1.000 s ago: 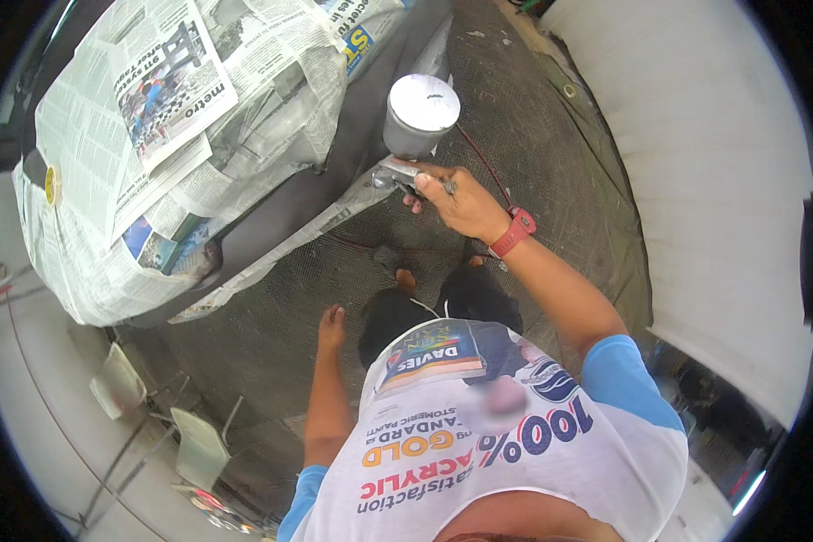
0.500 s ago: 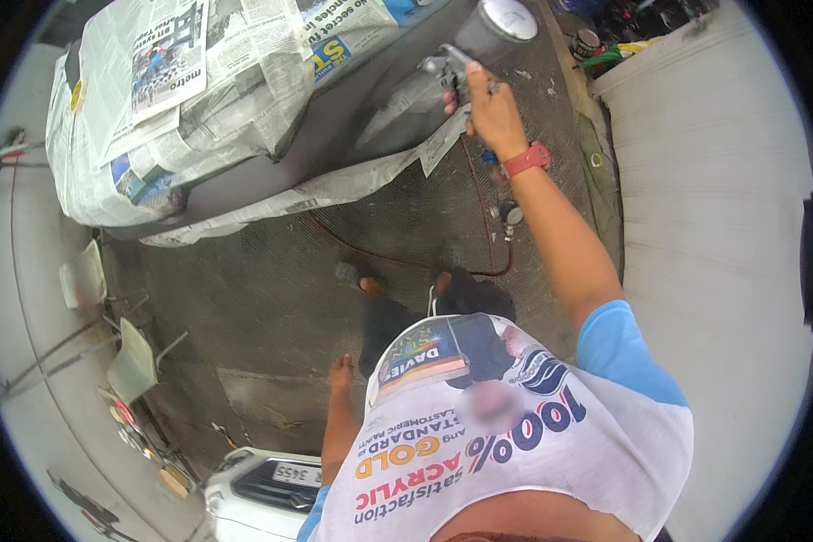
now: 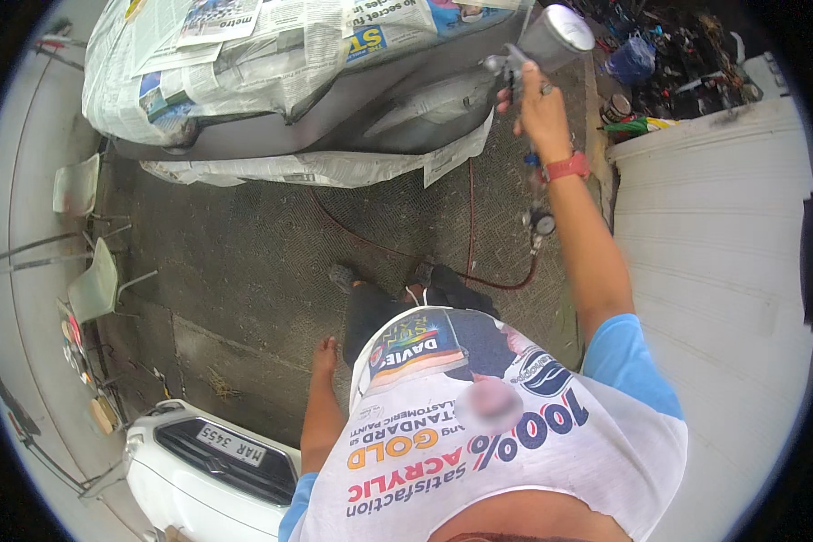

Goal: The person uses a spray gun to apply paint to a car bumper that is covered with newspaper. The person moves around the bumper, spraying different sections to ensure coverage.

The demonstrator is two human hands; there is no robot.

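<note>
My right hand (image 3: 542, 113) is wrapped round a spray gun (image 3: 513, 65), with a pale cup (image 3: 551, 38) attached on top. The gun is beside the right end of a grey car bumper (image 3: 334, 131), close to a smooth recessed panel. Whether it touches the surface, I cannot tell. Newspaper sheets (image 3: 271, 77) cover the car body above the bumper, and more paper hangs along its lower edge. A round gauge (image 3: 542, 222) on a dark red hose (image 3: 506, 286) hangs below my right wrist. Down at my side, my left hand (image 3: 325, 357) holds nothing, its fingers loosely extended.
A white car (image 3: 212, 465) stands behind me at lower left. Two pale chairs (image 3: 95, 285) line the left wall. On the right are a white ribbed panel (image 3: 705, 181), a small can (image 3: 617, 108) and a heap of dark clutter (image 3: 668, 54). The hose crosses the textured floor (image 3: 244, 235).
My right hand with the spray gun has moved rightward along the bumper, past its recessed panel. The whole view has shifted, bringing more of the white car and right-hand clutter into sight.
</note>
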